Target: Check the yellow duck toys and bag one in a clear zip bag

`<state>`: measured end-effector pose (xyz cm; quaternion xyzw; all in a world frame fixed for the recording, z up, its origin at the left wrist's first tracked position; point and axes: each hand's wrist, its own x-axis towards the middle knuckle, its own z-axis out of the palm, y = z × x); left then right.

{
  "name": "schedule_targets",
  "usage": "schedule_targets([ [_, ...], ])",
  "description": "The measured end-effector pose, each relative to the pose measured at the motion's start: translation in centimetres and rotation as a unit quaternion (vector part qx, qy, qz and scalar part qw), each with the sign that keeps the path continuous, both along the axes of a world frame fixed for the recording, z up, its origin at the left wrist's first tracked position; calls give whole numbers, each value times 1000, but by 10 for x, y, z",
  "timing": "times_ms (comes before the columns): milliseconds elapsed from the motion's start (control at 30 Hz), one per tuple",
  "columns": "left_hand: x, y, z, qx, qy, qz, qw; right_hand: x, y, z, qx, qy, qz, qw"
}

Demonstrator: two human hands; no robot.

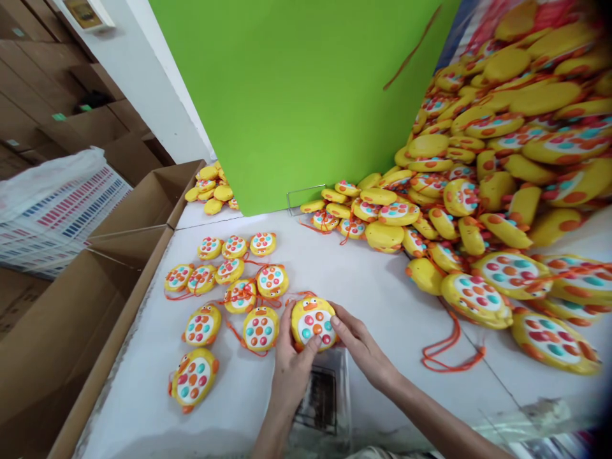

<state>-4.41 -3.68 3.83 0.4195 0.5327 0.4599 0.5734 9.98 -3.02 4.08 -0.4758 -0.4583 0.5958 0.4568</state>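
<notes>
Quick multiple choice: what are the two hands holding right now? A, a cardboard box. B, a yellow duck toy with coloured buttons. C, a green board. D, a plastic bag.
B: both the left hand and the right hand grip one yellow duck toy on the white table, beside the laid-out row of toys.

A white table [382, 293] filled the near ground under bright, even light. At its far edge stood a green board [306, 95], upright, with a white wall [157, 83] behind it on the left. Open cardboard boxes [57, 338] lined the left side, brown cartons [43, 89] stacked beyond.
</notes>
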Motion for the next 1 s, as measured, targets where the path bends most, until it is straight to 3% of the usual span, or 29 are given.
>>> schedule_targets([
  [333, -3, 2, -6, -13, -80, -11, 997, 3, 0, -1, 55, -48, 19, 997],
  [667, -1, 2, -3, -23, -85, -4, 996, 2, -1, 0, 38, -16, 28, 999],
  [1000, 2, 0, -2, -18, -87, -5, 996, 3, 1, -4, -1, -5, -7, 1000],
])
